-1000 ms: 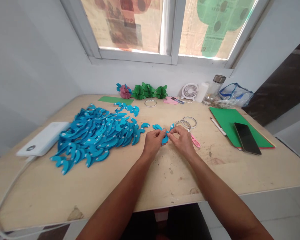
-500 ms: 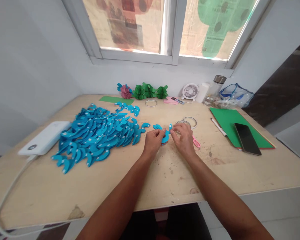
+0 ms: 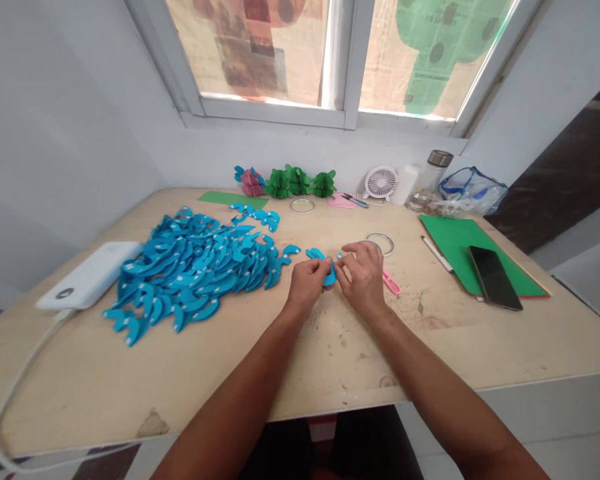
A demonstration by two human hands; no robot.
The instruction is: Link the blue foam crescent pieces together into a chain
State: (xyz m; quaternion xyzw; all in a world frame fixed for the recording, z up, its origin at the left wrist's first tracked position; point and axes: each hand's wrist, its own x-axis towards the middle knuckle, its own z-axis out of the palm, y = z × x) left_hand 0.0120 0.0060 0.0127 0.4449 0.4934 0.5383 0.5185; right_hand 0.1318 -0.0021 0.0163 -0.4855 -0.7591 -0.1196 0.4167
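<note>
My left hand pinches a small blue paper piece between thumb and fingers, above the middle of the table. At the right edge of that piece is my right hand, its thumb and index finger close together; whether they grip the paper is too small to tell. Just behind my hands lie a few loose blue pieces. A large heap of curved blue paper pieces with small white patches spreads to the left.
Tape rolls and a pink cutter lie beside my right hand. Farther right are a green sheet, a phone and a pen. A white power bank with a cable sits left; paper figures and a fan stand behind.
My right hand has shifted slightly left, closer to my left hand, and covers more of the blue paper. My left hand stays almost where it was.
</note>
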